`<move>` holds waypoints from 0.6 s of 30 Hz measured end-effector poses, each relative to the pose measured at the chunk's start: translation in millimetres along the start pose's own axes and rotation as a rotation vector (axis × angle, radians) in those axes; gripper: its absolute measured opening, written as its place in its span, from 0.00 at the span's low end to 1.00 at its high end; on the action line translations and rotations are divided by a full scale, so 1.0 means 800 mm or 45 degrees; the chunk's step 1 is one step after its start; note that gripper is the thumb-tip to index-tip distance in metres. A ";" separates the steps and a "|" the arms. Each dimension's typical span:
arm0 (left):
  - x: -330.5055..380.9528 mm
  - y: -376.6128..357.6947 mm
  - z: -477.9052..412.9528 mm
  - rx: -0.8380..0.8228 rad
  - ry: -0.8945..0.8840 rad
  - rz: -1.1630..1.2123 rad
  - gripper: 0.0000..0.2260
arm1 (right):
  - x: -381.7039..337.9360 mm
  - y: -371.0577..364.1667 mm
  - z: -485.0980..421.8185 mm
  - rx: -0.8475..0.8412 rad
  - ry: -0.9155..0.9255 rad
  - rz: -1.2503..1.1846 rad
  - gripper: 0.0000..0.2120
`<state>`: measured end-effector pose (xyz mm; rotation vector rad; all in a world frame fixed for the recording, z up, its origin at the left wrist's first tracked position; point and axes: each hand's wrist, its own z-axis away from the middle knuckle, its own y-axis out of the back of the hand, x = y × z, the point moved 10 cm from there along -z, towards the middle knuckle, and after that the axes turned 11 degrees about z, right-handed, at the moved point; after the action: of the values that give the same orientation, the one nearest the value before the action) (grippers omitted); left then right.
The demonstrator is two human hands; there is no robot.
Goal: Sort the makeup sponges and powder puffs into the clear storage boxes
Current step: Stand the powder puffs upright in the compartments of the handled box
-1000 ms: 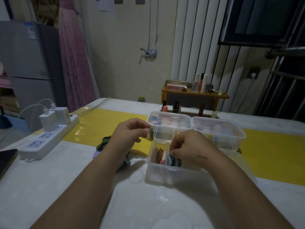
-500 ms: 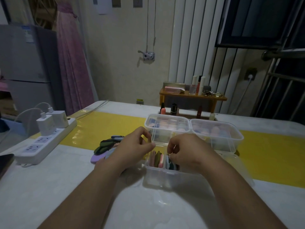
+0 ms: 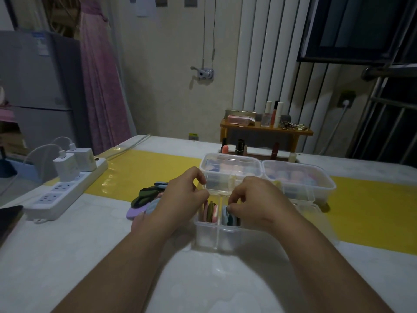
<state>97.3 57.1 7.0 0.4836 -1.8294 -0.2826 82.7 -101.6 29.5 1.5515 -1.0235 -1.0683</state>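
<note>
A small clear divided box [image 3: 216,237] stands on the white table in front of me. Pink and olive puffs [image 3: 211,213] stand on edge in its left compartment, blue and dark ones [image 3: 228,219] in its right. My right hand [image 3: 255,202] pinches the top of the pale blue puff in the right compartment. My left hand [image 3: 180,199] has its fingers curled at the left compartment's rim; whether they hold anything is hidden. A loose pile of dark green, blue and purple puffs [image 3: 144,196] lies left of the box, partly under my left wrist.
Two larger lidded clear boxes [image 3: 230,168] [image 3: 297,177] with pastel sponges stand just behind on the yellow strip. A white power strip [image 3: 65,190] with chargers lies at the left. A wooden cosmetics shelf [image 3: 266,132] stands at the table's far edge. A dark device [image 3: 9,216] is at far left.
My left hand has come down from above the lidded box to the small box's left rim. My right hand stays at the right compartment. The loose puffs have come into view.
</note>
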 end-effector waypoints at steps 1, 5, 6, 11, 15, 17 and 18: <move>0.000 0.000 0.000 0.007 0.000 -0.002 0.08 | 0.000 -0.001 0.000 0.008 -0.006 -0.008 0.04; 0.003 0.000 0.000 0.005 -0.010 -0.049 0.07 | -0.003 -0.009 0.004 -0.028 0.012 -0.045 0.06; 0.003 0.000 0.000 -0.003 -0.018 -0.080 0.07 | -0.003 -0.010 0.004 -0.038 0.018 -0.055 0.06; 0.014 0.015 0.001 0.081 -0.121 -0.287 0.02 | 0.002 -0.009 -0.001 -0.019 0.036 -0.259 0.04; 0.010 0.037 -0.006 0.244 -0.175 -0.504 0.03 | 0.010 -0.002 -0.003 0.071 0.019 -0.347 0.06; 0.003 0.047 -0.012 0.309 -0.178 -0.580 0.05 | 0.012 0.003 -0.001 0.123 0.020 -0.366 0.07; -0.001 0.051 -0.014 0.326 -0.157 -0.620 0.06 | 0.012 0.004 -0.001 0.142 0.022 -0.372 0.07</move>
<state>100.7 94.4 27.6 1.1163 -1.8570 -0.4165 85.5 -111.2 31.6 1.8385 -0.8736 -1.2094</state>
